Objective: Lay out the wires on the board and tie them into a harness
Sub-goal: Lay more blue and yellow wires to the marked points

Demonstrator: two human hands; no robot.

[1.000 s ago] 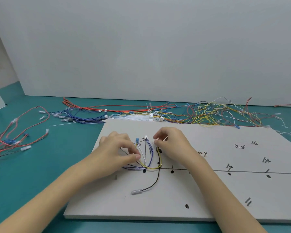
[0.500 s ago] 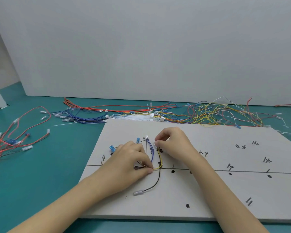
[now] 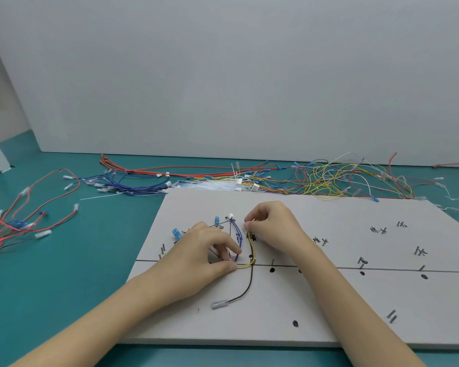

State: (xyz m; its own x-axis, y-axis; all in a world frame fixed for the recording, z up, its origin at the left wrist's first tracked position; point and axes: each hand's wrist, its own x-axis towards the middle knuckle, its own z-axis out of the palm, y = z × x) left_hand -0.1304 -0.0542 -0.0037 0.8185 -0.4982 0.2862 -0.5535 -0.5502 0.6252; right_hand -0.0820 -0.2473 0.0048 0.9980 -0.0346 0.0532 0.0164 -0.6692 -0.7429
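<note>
The left hand (image 3: 196,258) pinches the wires (image 3: 245,263) at the drawn line on the board (image 3: 302,308). The right hand (image 3: 273,229) pinches their upper ends just behind that line. A black wire (image 3: 245,290) trails toward the board's near edge. Loose wire bundles (image 3: 329,178) lie on the table (image 3: 51,282) behind the board.

On the pale grey board (image 3: 302,300), marked with black lines and dots, lie blue wires (image 3: 237,235), a yellow wire (image 3: 251,247) and a black, perhaps dark brown, wire (image 3: 245,290); beyond it, teal table (image 3: 51,287).
</note>
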